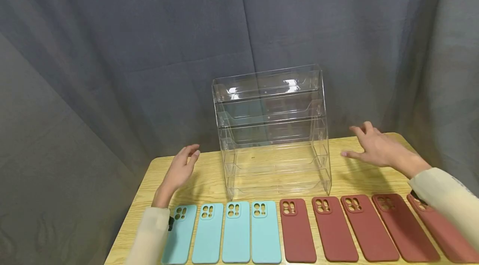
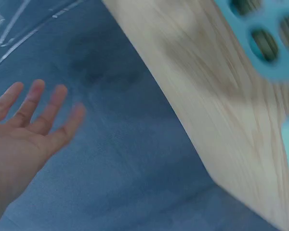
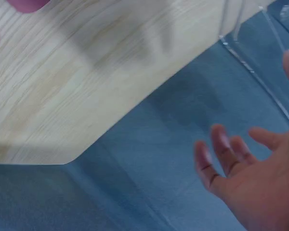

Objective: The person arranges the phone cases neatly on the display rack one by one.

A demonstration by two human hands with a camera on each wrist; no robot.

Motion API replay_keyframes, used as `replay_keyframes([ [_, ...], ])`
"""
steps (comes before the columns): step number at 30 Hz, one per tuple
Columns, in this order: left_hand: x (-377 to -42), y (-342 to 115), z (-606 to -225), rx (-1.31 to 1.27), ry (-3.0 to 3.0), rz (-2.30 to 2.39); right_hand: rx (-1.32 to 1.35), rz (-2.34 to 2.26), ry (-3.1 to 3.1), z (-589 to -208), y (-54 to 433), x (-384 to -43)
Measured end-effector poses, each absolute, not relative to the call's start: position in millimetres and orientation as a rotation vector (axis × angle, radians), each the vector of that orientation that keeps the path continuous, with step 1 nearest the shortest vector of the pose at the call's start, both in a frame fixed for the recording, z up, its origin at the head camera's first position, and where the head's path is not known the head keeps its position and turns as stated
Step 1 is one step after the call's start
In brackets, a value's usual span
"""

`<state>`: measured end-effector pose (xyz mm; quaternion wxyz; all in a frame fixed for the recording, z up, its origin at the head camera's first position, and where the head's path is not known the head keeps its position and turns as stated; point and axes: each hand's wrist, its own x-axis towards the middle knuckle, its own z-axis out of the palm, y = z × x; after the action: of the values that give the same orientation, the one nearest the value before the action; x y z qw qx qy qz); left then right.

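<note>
A clear tiered acrylic rack (image 1: 275, 169) stands upright on the wooden table in the head view. My left hand (image 1: 180, 169) hovers to the left of the rack, fingers loosely bent and holding nothing. In the left wrist view the left hand (image 2: 24, 139) has its fingers spread. Over on the rack's right side, my right hand (image 1: 379, 146) is in the air with thumb and fingers apart. The right wrist view shows this right hand (image 3: 260, 173) empty, its fingers relaxed. Both hands are apart from the rack.
Along the table's front lie several light blue phone cases (image 1: 235, 236) on the left and several dark red phone cases (image 1: 299, 236) on the right. The forearms pass over the outermost cases. A grey curtain (image 1: 179, 48) hangs behind the wooden table (image 1: 209, 182).
</note>
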<state>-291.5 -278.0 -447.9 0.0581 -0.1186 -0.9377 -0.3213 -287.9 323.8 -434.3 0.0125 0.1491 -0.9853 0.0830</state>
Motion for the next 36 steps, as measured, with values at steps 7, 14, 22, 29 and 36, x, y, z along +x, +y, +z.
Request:
replay_keyframes([
  [7,-291,-269,-444,-0.372,-2.628,-1.399,0.487,0.371,-3.068,-434,322,-264],
  [14,-290,-267,-441,-0.346,-2.521,-1.757,0.510,0.448,-3.040,-437,330,-247],
  [22,-289,-263,-441,-0.265,-2.504,-2.079,0.550,0.427,-2.997,-444,337,-233],
  [29,-293,-253,-445,-0.282,-2.462,-2.216,0.545,0.406,-2.979,-452,350,-215],
  [36,-296,-247,-448,-0.233,-2.480,-2.239,0.521,0.391,-2.979,-464,369,-198],
])
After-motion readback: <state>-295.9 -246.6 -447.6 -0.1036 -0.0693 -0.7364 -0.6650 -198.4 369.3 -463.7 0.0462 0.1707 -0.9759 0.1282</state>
